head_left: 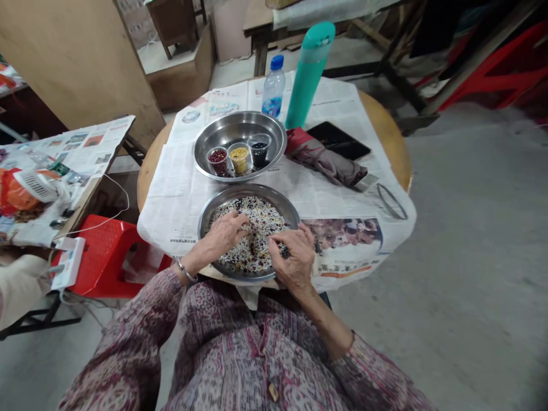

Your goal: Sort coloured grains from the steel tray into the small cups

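Two bent-fingered grips, closure and contents indiscernible, over rice-and-bean mix (263, 212) in steel basin (287, 205): left hand (228, 231) nine o'clock, right hand (295, 255) four.

a red stool (100, 257) stands on the grey floor (466, 245).

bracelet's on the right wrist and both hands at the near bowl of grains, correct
The bracelet is on the left wrist, not the right, as the head view shows. The left hand and right hand are at the near bowl of grains.
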Available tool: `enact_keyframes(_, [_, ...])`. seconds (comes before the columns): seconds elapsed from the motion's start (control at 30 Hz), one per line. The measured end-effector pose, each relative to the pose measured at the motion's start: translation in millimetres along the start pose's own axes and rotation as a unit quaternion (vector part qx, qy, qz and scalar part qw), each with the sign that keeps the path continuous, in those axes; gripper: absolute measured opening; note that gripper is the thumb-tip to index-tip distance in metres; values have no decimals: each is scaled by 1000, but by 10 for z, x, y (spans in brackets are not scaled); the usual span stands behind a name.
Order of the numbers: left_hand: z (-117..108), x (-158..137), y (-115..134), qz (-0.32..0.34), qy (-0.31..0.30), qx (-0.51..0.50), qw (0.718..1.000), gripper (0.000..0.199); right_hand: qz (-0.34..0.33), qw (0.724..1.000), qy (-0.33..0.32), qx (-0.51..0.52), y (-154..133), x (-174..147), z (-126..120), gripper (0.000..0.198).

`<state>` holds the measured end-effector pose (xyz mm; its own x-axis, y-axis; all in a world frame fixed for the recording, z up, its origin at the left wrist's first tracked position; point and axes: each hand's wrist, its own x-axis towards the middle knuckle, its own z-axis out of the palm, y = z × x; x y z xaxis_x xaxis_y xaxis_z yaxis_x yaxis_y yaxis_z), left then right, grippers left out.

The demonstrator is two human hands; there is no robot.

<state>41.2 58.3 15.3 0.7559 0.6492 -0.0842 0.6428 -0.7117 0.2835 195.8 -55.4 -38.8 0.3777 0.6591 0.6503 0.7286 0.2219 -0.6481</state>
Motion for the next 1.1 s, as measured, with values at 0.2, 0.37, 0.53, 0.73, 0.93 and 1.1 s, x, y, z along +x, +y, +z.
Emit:
enact_keyframes(0.2, [33,-350,159,73,-36,-123,989,16,31,999,-21,-4,-7,-2,-10,15])
enact_keyframes(0.37, [101,-243,343,152,-56,-69,984,19,31,999,-13,9,17,-22,-2,14])
enact_keyframes(0.53, [147,137,225,147,-4,34,989,22,18,1000,0,10,28,-29,8,12])
enact_keyframes(0.73, [-53,107,-72,-15,69,83,994,23,32,999,-9,4,15,-15,2,15])
enact_keyframes(0.93, [-149,-409,10,-37,-10,45,998,75,26,1000,-10,11,15,-10,-4,13])
enact_keyframes(1.1, [38,-411,259,46,-59,-74,994,38,40,999,-16,13,19,-20,-1,14])
